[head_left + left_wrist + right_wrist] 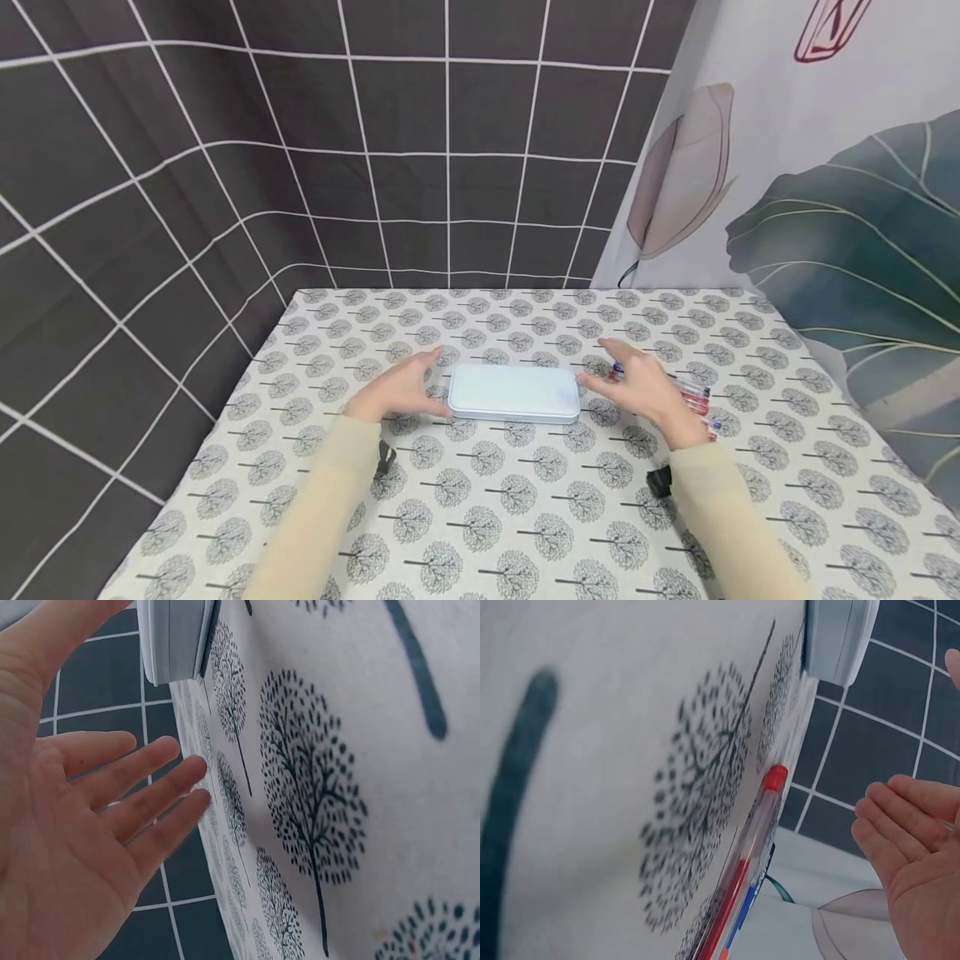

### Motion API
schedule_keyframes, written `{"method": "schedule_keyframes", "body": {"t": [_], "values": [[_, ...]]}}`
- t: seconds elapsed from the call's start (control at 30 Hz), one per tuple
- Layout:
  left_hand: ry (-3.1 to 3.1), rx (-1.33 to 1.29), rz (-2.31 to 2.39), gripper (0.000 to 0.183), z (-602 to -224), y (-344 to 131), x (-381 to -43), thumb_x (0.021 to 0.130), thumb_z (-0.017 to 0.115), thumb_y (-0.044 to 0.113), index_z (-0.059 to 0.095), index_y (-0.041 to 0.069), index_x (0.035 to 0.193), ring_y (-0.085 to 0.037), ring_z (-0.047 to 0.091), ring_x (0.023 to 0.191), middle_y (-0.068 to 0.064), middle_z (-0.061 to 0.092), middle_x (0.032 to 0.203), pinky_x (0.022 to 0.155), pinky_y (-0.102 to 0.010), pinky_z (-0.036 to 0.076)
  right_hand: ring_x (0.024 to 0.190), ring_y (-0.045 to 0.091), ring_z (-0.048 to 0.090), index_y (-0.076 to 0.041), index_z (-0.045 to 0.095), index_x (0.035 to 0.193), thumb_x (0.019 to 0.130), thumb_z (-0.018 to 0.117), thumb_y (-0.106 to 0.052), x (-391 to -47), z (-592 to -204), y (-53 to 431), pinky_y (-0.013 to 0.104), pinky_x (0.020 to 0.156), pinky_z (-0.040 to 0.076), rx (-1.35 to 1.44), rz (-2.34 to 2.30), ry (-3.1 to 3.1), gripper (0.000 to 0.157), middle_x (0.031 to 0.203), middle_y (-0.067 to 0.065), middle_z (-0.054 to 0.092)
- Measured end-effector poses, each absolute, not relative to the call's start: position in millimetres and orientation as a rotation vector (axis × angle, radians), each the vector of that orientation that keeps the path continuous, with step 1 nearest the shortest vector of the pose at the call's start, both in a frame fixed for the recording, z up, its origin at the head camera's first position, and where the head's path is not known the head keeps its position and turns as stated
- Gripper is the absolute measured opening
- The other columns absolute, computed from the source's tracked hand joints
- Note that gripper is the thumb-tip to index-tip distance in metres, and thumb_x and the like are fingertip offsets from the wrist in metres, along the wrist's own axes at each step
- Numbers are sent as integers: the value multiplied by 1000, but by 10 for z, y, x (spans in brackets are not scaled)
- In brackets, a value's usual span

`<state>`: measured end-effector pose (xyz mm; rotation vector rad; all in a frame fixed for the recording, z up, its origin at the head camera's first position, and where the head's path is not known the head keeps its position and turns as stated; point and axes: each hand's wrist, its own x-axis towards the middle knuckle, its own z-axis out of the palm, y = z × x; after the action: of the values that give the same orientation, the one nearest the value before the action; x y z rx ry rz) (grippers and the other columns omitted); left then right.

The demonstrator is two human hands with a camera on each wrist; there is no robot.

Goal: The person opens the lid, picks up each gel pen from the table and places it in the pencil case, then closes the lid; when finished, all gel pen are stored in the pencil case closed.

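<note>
Head view: a pale, flat rectangular case (514, 390) lay level on the table, between the two hands. Its long axis ran left to right, nearly parallel to the table's back edge; one narrow end faced each hand. The left hand (405, 385) was unclenched and grasped nothing, thumb extended at the case's left end. The right hand (637, 387) was likewise released, thumb near the right end; contact could not be confirmed on either side. Pens (693, 396) lay partly behind the right hand. A white cloth (487, 517) with grey tree motifs covered the table. A dark curtain with white grid lines (405, 100) stood behind and at left, a pale leaf-printed curtain (675, 208) at right.

Left wrist view: the palm showed, fingers extended; the case's end appeared above them.

Right wrist view: fingers were nearly straight; a red-tipped pen (741, 870) lay on the cloth, the case beyond.
</note>
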<state>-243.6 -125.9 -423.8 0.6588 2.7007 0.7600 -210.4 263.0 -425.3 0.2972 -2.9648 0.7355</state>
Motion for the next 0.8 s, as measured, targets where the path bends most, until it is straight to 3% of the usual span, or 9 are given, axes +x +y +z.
{"method": "schedule_keyframes", "body": {"t": [0.13,0.23,0.3,0.33,0.43,0.53,0.6,0.63,0.8], "values": [[2688,673,754,119,-4243,-1241,-2447,65,88,43,21,1,154,-33,30,145,-17,28,158,120,-46,25,124,42,54,-3,40,147,76,63,-74,-2088,-4248,2573,60,110,36,321,779,-2962,103,149,23,43],[2684,661,746,119,-4234,-1231,-2448,65,88,42,20,2,154,-33,30,146,-16,27,159,121,-46,24,105,37,65,-4,41,147,75,64,-74,-2093,-4262,2542,58,108,40,335,794,-2966,103,148,21,46],[2686,661,739,119,-4228,-1221,-2450,65,88,41,20,2,155,-32,29,146,-15,26,160,121,-46,23,102,33,66,-5,42,147,75,65,-74,-2099,-4275,2527,58,108,40,339,807,-2967,103,147,20,47],[2684,665,741,119,-4226,-1212,-2449,65,88,41,20,2,155,-32,30,146,-15,25,160,121,-47,23,91,31,67,-5,42,147,75,65,-74,-2101,-4282,2520,58,108,40,341,812,-2970,103,147,20,48],[2674,686,751,120,-4235,-1182,-2453,65,89,40,20,1,154,-32,30,146,-15,22,161,121,-46,21,74,30,64,-5,43,147,74,66,-73,-2105,-4301,2499,57,105,44,348,832,-2965,102,145,20,49],[2661,712,773,120,-4258,-1148,-2458,64,90,38,21,0,154,-33,31,145,-16,22,161,121,-46,21,47,22,48,-6,44,146,75,68,-70,-2111,-4320,2468,51,96,50,373,861,-2962,100,144,21,50],[2660,711,770,120,-4281,-1131,-2460,64,90,39,21,0,154,-32,28,146,-15,22,161,122,-45,21,42,14,42,-5,45,146,75,70,-68,-2117,-4331,2441,46,91,51,402,870,-2953,98,143,21,52],[2661,709,765,120,-4292,-1123,-2459,63,90,39,22,1,154,-32,27,147,-14,22,161,122,-45,21,38,10,31,-5,45,146,74,71,-67,-2120,-4335,2425,44,89,50,415,880,-2952,98,142,21,52],[2664,718,756,120,-4341,-1101,-2452,62,90,40,23,2,154,-30,23,149,-12,24,161,122,-45,19,36,8,34,-6,43,146,74,70,-68,-2114,-4340,2362,39,83,52,458,852,-2965,99,113,23,68]]}}
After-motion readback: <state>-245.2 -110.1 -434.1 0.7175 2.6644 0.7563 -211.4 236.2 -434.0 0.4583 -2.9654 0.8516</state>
